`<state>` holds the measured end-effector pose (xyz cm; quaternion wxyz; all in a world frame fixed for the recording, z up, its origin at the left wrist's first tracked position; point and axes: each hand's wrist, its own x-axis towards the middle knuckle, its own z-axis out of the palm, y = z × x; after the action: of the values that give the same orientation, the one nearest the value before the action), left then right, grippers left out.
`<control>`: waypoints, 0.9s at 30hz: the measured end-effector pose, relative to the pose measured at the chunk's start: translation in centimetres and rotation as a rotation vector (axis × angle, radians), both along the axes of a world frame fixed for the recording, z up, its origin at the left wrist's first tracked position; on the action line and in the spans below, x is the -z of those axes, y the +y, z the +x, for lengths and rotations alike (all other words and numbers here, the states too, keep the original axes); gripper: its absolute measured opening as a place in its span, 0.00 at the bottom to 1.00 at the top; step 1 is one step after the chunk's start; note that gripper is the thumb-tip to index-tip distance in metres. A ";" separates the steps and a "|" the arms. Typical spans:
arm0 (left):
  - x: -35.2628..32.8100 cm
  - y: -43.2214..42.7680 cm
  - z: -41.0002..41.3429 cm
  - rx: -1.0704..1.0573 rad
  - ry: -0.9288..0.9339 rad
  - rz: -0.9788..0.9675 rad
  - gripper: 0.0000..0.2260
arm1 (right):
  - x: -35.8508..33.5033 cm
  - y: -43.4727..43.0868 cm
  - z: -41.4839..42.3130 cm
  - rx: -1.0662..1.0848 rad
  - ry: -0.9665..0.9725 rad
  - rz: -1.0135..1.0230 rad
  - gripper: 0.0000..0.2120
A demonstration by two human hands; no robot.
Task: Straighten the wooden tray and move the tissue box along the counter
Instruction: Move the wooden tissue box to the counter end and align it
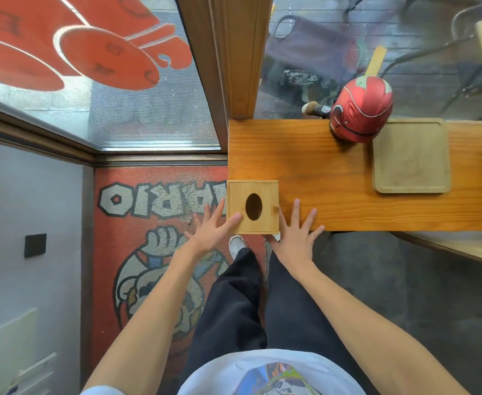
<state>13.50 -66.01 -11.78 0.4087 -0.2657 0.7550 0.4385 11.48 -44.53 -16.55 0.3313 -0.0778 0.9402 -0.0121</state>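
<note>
Tissue box (253, 206) is flanked at the counter (333, 178) end corner by left hand (209, 233) and right hand (296, 235), fingers splayed, nothing gripped. Wooden tray (412, 156) is seen well apart from the box, beside the red helmet (360, 109). If shoved unevenly, the box could be tipped off the edge.

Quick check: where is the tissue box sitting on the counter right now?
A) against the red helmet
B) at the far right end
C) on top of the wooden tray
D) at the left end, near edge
D: the tissue box sits at the counter's left end by the near edge, between the left hand and right hand, apart from the wooden tray and red helmet.
</note>
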 end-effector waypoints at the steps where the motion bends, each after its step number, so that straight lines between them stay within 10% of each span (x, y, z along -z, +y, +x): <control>1: -0.2 0.0 -0.1 0.045 -0.007 -0.052 0.42 | -0.2 0.0 0.0 -0.001 -0.004 -0.003 0.51; 10: 1.2 0.9 0.5 0.074 0.043 -0.101 0.47 | -1.3 -0.4 -0.3 0.018 -0.049 -0.003 0.59; 16: -1.0 1.5 0.0 -0.198 0.110 0.273 0.29 | -1.0 -0.5 -0.2 0.030 -0.050 0.000 0.57; 27: -2.2 2.6 -0.2 -0.319 0.134 0.343 0.28 | -0.3 -0.2 -0.1 0.031 -0.048 0.000 0.53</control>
<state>13.29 -63.40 -9.61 0.3223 -0.2785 0.6434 0.6361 11.36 -44.75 -16.21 0.3534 -0.0629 0.9332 -0.0194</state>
